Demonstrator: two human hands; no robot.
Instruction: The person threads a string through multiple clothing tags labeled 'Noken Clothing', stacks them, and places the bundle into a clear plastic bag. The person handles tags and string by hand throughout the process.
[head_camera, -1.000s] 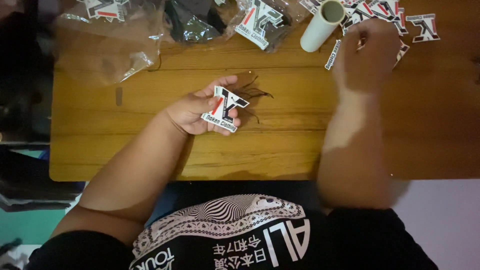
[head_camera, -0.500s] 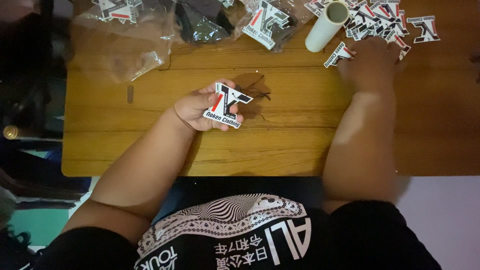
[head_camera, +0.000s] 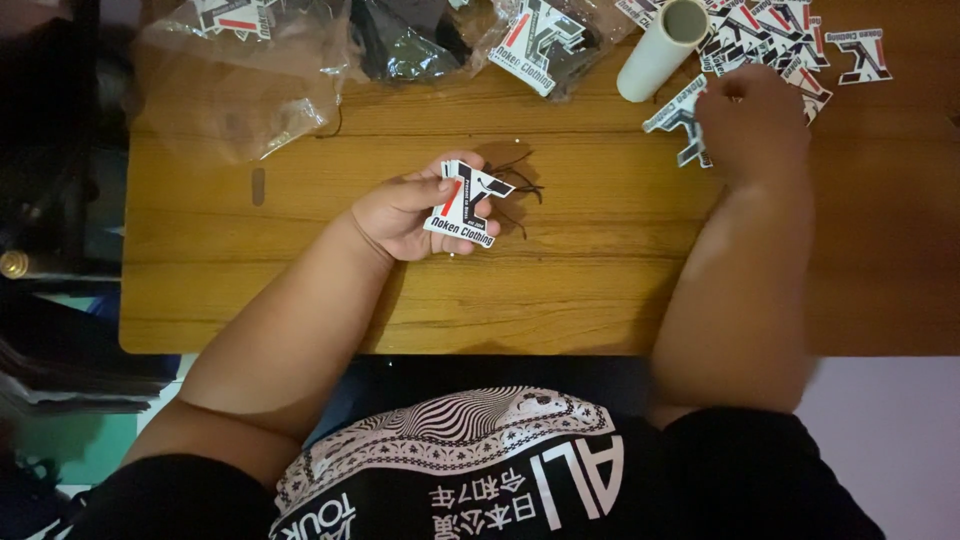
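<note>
Along the far edge of the table (head_camera: 250, 290) we see clear plastic bags: a crumpled one (head_camera: 235, 85) at far left with a white, black and red card inside near its top, a darker one (head_camera: 405, 40) in the middle, and a third (head_camera: 545, 40) holding more white cards with black and red shapes. A white tube (head_camera: 660, 50) lies tilted to the right of them, its open end up-right. Beyond it a loose pile of tags (head_camera: 790, 45) is scattered at the top right, all white, cut to an angular letter shape, with black and red marks.

Our left hand (head_camera: 410, 215) rests at mid-table, thumb and fingers pinching a small stack of tags (head_camera: 465, 200), black strings trailing off to the right. Our right hand (head_camera: 750, 125) lies on the pile's near edge, fingertips pressed onto one tag (head_camera: 680, 120); whether it is pinched we cannot tell.
</note>
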